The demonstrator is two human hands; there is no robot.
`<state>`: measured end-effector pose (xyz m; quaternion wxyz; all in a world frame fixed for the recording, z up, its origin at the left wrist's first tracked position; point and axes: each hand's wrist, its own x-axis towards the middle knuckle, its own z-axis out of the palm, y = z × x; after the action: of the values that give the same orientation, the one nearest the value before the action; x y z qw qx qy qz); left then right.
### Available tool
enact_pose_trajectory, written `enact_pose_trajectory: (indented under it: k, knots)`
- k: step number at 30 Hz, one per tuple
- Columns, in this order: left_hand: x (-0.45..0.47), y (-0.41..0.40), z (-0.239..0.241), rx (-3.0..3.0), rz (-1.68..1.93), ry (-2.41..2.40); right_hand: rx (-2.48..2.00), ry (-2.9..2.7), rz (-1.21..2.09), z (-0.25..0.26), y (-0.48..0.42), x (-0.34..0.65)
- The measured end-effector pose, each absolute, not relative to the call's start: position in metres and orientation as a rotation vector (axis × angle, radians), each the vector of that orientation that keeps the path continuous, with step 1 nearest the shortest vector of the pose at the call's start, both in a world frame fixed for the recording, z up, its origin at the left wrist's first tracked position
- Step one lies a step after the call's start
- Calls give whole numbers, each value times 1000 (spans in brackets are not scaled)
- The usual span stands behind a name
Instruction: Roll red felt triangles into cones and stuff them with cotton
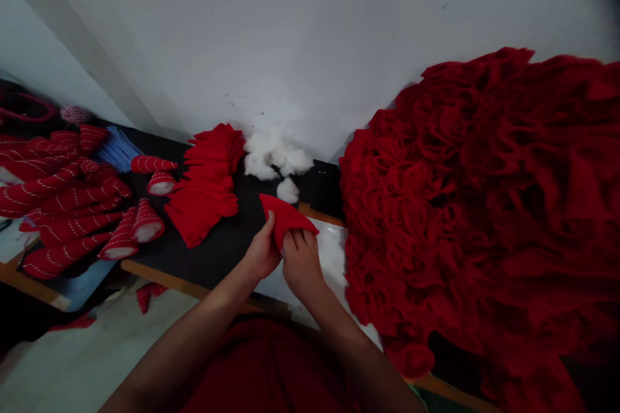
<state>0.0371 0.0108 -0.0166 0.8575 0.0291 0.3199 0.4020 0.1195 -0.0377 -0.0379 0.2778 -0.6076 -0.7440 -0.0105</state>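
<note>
A small red fabric piece (285, 216) is held up between both my hands above the table edge. My left hand (261, 251) pinches its left lower side, fingers closed on the cloth. Closed on the cloth's lower right part is my right hand (301, 261), its fingers pressed against the fabric. Under my hands lies white stuffing in a clear bag (332, 255). Loose tufts of white stuffing (274, 158) sit on the black table (217, 248) just beyond.
A huge heap of red fabric pieces (484, 206) fills the right side. A neat stack of flat red pieces (206, 190) lies left of centre. Stuffed red cones with white stripes (62, 200) pile up at far left. A white wall stands behind.
</note>
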Motion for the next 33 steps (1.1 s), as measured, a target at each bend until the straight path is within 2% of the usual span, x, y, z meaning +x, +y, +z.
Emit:
enact_pose_trajectory:
  k: [8, 15, 24, 33]
  knots:
    - [32, 17, -16, 12, 852, 783, -1471, -2044, -20, -56, -42, 123]
    - [37, 9, -15, 106, 874, 784, -1576, -2036, 34, -51, -38, 127]
    - [20, 20, -29, 290, 816, 551, -1465, -2002, 139, -46, -46, 120]
    - [30, 25, -22, -15, 946, 676, -1407, -1973, 95, -36, -52, 114]
